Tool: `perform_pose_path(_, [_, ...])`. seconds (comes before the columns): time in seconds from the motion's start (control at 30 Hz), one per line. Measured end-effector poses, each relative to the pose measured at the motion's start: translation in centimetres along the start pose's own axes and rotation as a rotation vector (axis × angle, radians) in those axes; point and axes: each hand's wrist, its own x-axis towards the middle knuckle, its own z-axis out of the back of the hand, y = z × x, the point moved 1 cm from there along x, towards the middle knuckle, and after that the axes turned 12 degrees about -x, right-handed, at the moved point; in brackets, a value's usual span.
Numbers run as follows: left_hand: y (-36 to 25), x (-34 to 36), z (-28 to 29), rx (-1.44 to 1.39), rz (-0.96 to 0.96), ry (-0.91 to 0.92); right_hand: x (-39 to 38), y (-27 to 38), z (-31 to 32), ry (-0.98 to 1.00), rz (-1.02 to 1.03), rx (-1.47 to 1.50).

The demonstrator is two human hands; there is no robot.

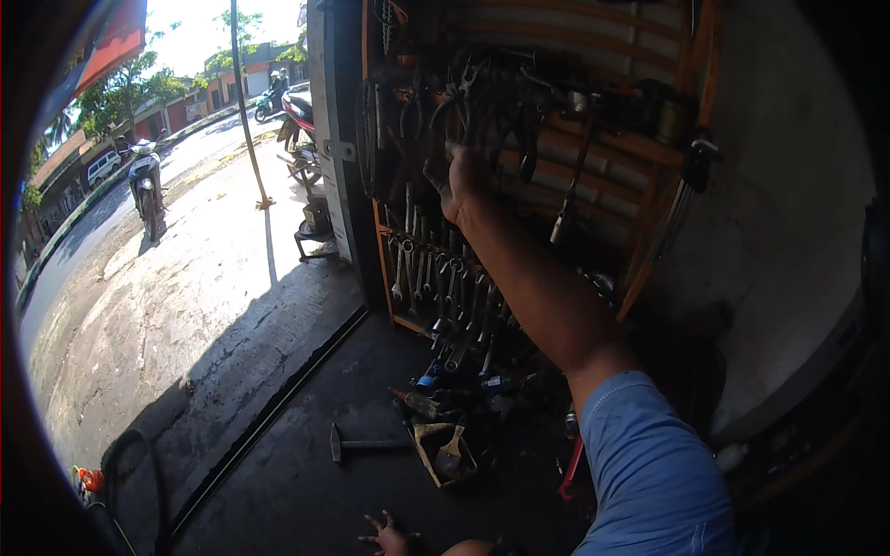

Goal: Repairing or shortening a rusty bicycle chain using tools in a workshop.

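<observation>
My right hand is raised at arm's length to a wooden tool rack. It is just below a pair of pliers hanging there with the handles downward. The fingers look partly bent, but they blend into the dark rack, so I cannot tell whether they grip anything. Below that hand hangs a row of combination wrenches. Low in the picture, my left hand has its fingers spread and holds nothing. Nearest to it on the dark floor are a hammer and a yellow-rimmed tray with a brush in it.
Loose tools lie in a heap beneath the rack. A floor rail runs along the open doorway. Outside, a scooter stands on sunlit pavement near a thin pole. A pale wall rises at right.
</observation>
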Motion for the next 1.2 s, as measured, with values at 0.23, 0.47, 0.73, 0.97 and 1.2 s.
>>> perform_pose_path(0.23, [-0.9, -1.1, -0.7, -0.009, -0.009, 0.0, 1.9, 2.5, -1.8, -0.152, 0.068, 0.273])
perform_pose_path(0.47, [-0.2, -1.6, -0.5, -0.028, 0.14, 0.069, -1.8, -1.8, -2.1, 0.426, 0.399, 0.23])
perform_pose_path(0.73, [-2.1, 0.0, 1.4, 0.009, 0.128, 0.018, -27.3, -20.8, 7.6, 0.762, -0.414, 0.168])
perform_pose_path(0.97, [8.3, -4.8, 0.6, -1.185, -0.247, 0.023, -49.4, -35.2, 15.1, 0.765, -0.944, 0.196])
perform_pose_path(1.2, [14.6, -16.1, -3.9, -1.604, 0.079, -0.764, -56.0, -34.4, 9.4, 1.715, 0.18, -0.951])
